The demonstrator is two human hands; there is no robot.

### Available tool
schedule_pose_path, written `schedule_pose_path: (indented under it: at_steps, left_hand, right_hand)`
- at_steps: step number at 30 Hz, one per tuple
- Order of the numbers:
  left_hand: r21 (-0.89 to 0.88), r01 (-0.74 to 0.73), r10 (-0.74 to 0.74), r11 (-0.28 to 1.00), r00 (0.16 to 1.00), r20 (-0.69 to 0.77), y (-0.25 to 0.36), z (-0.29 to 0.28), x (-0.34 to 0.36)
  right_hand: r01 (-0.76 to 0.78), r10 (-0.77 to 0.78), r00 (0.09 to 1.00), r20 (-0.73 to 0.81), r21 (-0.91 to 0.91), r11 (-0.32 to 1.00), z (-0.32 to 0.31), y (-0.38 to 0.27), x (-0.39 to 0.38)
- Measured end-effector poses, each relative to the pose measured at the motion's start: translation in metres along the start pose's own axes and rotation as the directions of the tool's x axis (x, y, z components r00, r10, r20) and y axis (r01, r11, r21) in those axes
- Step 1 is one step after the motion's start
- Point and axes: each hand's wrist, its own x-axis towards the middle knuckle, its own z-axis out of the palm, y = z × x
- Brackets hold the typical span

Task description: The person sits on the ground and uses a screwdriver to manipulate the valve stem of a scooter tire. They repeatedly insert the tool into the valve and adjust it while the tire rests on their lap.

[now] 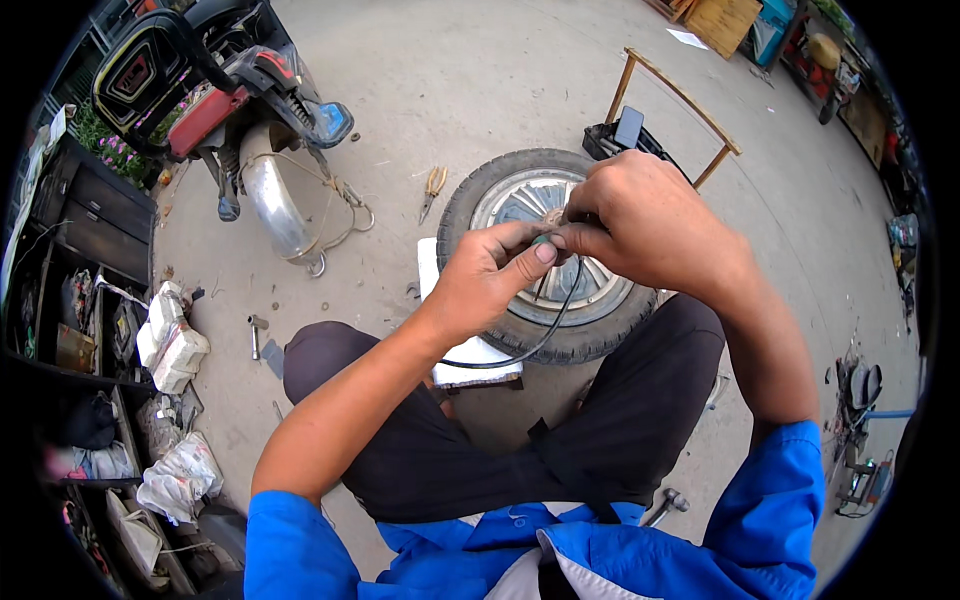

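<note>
My left hand and my right hand meet above a wheel with a black tyre and a silver hub. Between the left thumb and finger I pinch a small green piece. The right thumb and fingers are closed right beside it; what they grip is hidden behind them. A black cable curves up to the fingertips from the near side of the wheel. The wheel lies flat between my knees, over a white block.
Pliers lie left of the wheel. A black toolbox and wooden frame stand beyond it. Far left is a partly dismantled scooter. A socket wrench and cluttered shelves are at left, a hammer at lower right.
</note>
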Motion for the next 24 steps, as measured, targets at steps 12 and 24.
schedule_pose_path:
  at_steps: [12,24]
  left_hand:
    - [-0.099,-0.01,0.006,0.995,0.999,-0.046,-0.004,-0.005,0.004]
    - [-0.14,-0.005,0.0,0.99,0.999,-0.041,-0.027,0.012,-0.013]
  right_hand:
    - [-0.253,0.256,0.967,-0.01,0.124,0.96,0.022,-0.009,0.005]
    - [-0.298,0.304,0.952,-0.025,0.138,0.944,0.018,-0.009,0.0]
